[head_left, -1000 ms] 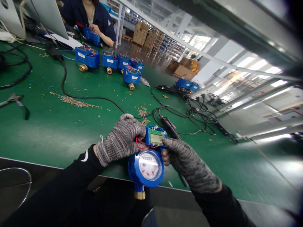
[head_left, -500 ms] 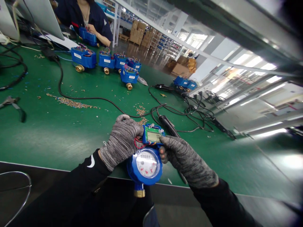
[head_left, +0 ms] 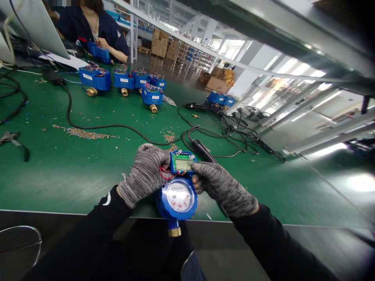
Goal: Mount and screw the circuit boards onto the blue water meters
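- A green workbench (head_left: pixel 58 168) fills most of the view; its near edge runs just under the person's forearms.
- At the far left end of the bench a co-worker in a dark jacket (head_left: pixel 93 29) sits with a hand on a blue unit.
- A row of blue water meters (head_left: pixel 123 80) with brass fittings stands across the far part of the bench, well apart from the person's hands; two more lie farther right, near a tangle of black cables (head_left: pixel 234 132).
- A blue water meter (head_left: pixel 176 197) is held over the near edge of the bench, between both gloved hands. Its round dial faces up, and its brass connector (head_left: pixel 174 232) points down past the bench edge.
- The left hand (head_left: pixel 145 175), in a grey knitted glove, is closed around the meter's upper left side, beside the red wires.
- The right hand (head_left: pixel 224 187), gloved alike, grips the upper right side, its fingers curled against the housing.
- A green circuit board with a small LCD display (head_left: pixel 182 163) sits on top of the meter, between the fingertips of both hands.
- A black electric screwdriver (head_left: pixel 202 150) lies on the bench just behind the right hand.
- Small brass screws (head_left: pixel 84 134) are strewn on the mat to the left; more lie near the screwdriver.
- Pliers (head_left: pixel 13 140) rest at the far left edge.
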Demonstrator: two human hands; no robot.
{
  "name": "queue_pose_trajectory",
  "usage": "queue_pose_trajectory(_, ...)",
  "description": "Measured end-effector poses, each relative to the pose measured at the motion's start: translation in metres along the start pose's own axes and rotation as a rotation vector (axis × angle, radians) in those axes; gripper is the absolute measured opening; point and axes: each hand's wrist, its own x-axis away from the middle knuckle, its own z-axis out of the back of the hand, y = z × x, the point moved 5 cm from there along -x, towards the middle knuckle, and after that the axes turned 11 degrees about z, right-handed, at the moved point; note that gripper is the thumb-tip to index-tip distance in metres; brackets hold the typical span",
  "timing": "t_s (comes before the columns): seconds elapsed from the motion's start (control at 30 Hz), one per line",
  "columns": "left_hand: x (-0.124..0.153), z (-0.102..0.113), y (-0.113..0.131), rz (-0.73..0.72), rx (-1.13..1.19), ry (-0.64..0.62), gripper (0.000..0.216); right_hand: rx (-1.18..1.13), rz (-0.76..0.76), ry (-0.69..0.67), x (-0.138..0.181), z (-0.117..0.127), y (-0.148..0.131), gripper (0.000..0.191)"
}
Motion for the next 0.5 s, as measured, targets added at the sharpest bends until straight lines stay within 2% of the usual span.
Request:
queue_pose_trajectory(0.13,-0.004,0.01,-0.005,0.02,0.094,-0.23,0.022,-0.041,-0.005,-0.011,-0.001,-0.002,0.0,0.04)
queue_pose_trajectory(0.27,0.0,0.017,-0.012,-0.041,0.241,-0.324,0.02,-0.037,-0.013,-0.002,-0.001,-0.001,0.0,0.04)
queue_pose_trajectory(0.37,0.003,0.017,-0.018,-0.112,0.39,-0.299,0.018,-0.029,-0.023,0.012,-0.002,0.001,0.002,0.039)
queue_pose_trajectory(0.5,0.002,0.017,-0.023,-0.192,0.43,-0.185,0.007,-0.017,-0.04,0.008,-0.002,0.002,0.003,0.041)
